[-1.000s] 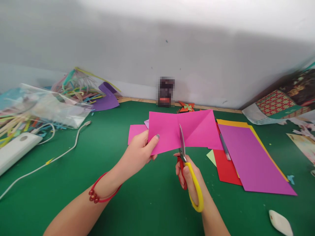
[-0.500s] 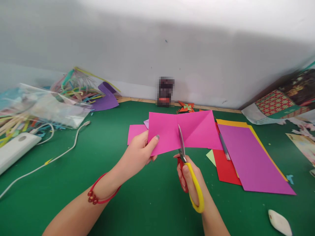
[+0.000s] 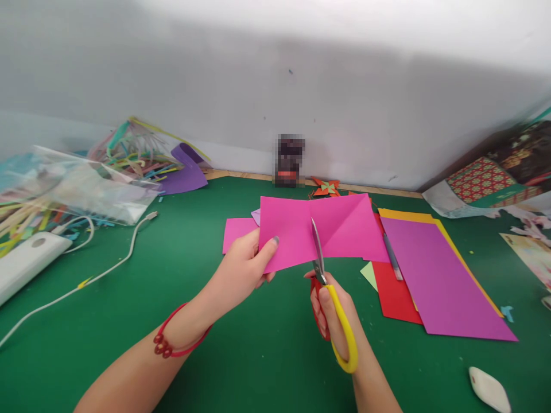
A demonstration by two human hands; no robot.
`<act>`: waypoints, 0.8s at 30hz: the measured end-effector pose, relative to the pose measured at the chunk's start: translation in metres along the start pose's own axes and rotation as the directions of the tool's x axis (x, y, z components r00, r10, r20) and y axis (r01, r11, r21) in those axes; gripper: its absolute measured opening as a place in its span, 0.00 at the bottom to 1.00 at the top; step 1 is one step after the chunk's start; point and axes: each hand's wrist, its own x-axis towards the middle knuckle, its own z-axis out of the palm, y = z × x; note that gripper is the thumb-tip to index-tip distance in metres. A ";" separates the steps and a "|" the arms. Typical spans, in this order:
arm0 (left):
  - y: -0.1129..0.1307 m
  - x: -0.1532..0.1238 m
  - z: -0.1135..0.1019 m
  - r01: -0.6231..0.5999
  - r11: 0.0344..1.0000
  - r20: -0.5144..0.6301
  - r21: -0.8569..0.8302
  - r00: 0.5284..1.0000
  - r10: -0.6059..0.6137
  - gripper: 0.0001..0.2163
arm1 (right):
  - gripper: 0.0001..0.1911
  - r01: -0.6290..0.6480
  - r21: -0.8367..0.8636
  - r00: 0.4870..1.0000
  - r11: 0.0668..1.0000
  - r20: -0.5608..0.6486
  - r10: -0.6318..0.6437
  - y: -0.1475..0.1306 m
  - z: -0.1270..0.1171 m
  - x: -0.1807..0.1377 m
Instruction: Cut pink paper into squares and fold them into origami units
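My left hand (image 3: 247, 261) pinches the left part of a bright pink sheet of paper (image 3: 286, 229), thumb on top and the other fingers mostly hidden beneath. Creases run across the sheet, which is held above the table. In my right hand (image 3: 333, 307) are scissors (image 3: 317, 252) with one yellow and one red handle loop. Their blades lie along the middle crease of the pink sheet and point away from me; one blade shows on top, the other is hidden under the paper. Another pink piece of paper (image 3: 236, 229) lies behind my left hand.
On the green table (image 3: 267, 355), purple paper (image 3: 447, 275), red paper (image 3: 396, 295) and a pen (image 3: 392, 256) lie right. An orange paper shape (image 3: 326, 187) sits by the wall. Left are a plastic bag (image 3: 99, 183), a white cable (image 3: 124, 255) and a white power strip (image 3: 32, 258).
The right part of the pink sheet has shifted very slightly to the left. Both hands and the scissors stay almost where they were.
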 end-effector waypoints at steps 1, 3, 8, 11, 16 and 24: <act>0.000 0.000 0.000 0.000 1.000 -0.003 0.002 1.000 0.000 0.11 | 0.30 -0.009 0.012 1.000 1.000 0.002 0.009 0.000 0.000 0.000; 0.000 0.000 0.000 0.002 1.000 -0.004 0.004 1.000 -0.002 0.11 | 0.30 -0.027 0.036 1.000 0.999 0.005 0.027 -0.001 0.000 0.000; 0.000 0.001 0.000 0.001 1.000 0.007 0.007 1.000 -0.001 0.11 | 0.30 -0.037 0.036 0.999 0.999 -0.011 0.037 -0.002 0.001 0.000; 0.000 0.001 0.000 0.000 1.000 0.006 0.005 1.000 0.000 0.11 | 0.30 -0.036 0.034 0.999 0.999 -0.014 0.037 -0.001 0.001 0.000; 0.001 0.000 0.001 0.007 1.000 -0.004 0.008 1.000 -0.007 0.11 | 0.30 -0.048 0.034 0.999 0.998 -0.014 0.049 -0.001 0.001 0.000; 0.000 0.001 0.000 0.009 1.000 0.000 0.003 1.000 -0.009 0.11 | 0.29 -0.058 0.067 0.998 0.996 -0.015 0.060 -0.003 0.002 -0.001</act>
